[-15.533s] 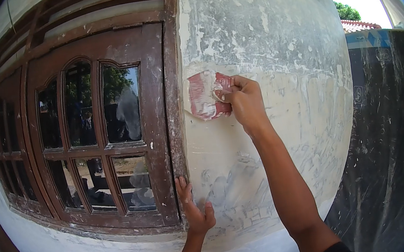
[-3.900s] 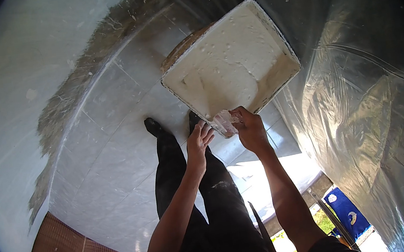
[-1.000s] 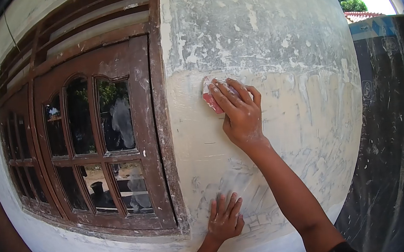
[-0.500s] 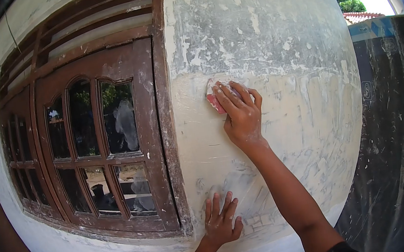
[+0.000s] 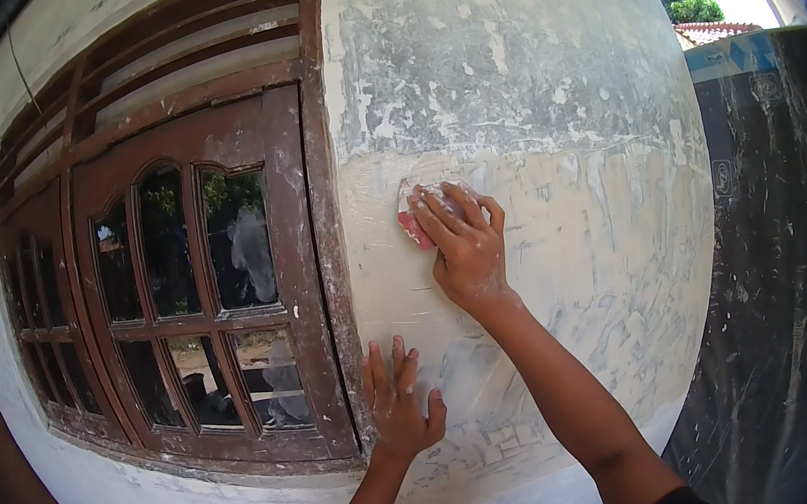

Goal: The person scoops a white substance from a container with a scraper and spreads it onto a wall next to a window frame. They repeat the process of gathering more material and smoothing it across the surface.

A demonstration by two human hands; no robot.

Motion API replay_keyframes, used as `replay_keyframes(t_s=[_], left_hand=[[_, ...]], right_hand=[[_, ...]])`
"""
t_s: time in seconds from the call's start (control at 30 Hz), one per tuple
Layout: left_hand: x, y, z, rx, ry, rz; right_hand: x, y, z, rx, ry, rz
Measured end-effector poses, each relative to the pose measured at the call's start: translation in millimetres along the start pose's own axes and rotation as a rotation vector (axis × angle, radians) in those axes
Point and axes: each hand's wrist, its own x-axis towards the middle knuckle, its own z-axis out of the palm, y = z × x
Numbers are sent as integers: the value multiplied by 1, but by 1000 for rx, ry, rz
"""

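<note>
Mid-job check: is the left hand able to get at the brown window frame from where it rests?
Likely yes. The left hand lies open on the wall right beside the window frame, with nothing between them. The right hand presses the red scraper higher up, clear of that path.

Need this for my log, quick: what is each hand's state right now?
Left hand: open, palm flat on the wall, holding nothing.
Right hand: holding a red scraper, pressed to the wall under its fingers.

brown wooden window [image 5: 296, 265] with glass panes on the left, black plastic sheet [image 5: 777, 256] on the right, green tree [image 5: 690, 3] behind.
</note>
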Motion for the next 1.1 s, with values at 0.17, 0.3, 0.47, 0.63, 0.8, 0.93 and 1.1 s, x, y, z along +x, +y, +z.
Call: replay_keyframes(t_s=[0.17, 0.3, 0.47, 0.63, 0.8, 0.93, 1.1], left_hand=[[10, -9, -12, 7, 20, 9], [39, -26, -24, 38, 56, 9], [94, -41, -41, 30, -11, -95], [106, -55, -48, -39, -117, -86], [99, -71, -41, -118, -146, -92], [99, -71, -39, -127, -135, -101], [95, -72, -40, -133, -127, -108]], right_hand=[[-66, -25, -18, 27, -64, 1], [-23, -21, -28, 50, 9, 30], [10, -9, -2, 51, 55, 7], [-64, -23, -17, 41, -58, -10], [-33, -16, -31, 57, 1, 29], [12, -1, -14, 50, 8, 16], [-50, -14, -10, 78, -53, 34]])
